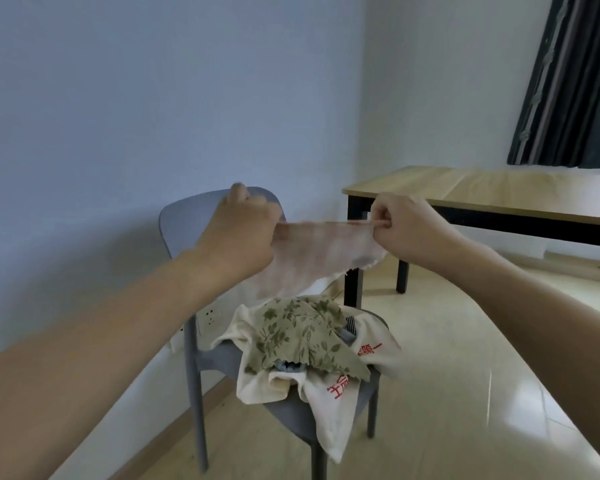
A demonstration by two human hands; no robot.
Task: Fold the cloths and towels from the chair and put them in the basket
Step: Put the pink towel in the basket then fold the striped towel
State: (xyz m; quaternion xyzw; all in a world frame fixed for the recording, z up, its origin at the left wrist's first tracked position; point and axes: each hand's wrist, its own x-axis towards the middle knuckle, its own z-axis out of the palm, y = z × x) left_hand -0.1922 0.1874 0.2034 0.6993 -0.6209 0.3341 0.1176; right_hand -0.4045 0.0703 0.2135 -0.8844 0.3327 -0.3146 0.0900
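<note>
Now both hands, left hand (pixel 238 233) and right hand (pixel 407 226), fingers pinching one pink cloth (pixel 321 252) taut above the chair (pixel 191 220); two cloths remain there.

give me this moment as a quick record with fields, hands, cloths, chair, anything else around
left hand: gripping one top corner of the pale pink cloth
right hand: pinching the other top corner
pale pink cloth: stretched between both hands, held above the chair
chair: grey, with a pile on its seat
pile: green floral cloth on top of a cream towel with red print
table: wooden top, black legs, behind on the right
basket: not in view
</note>
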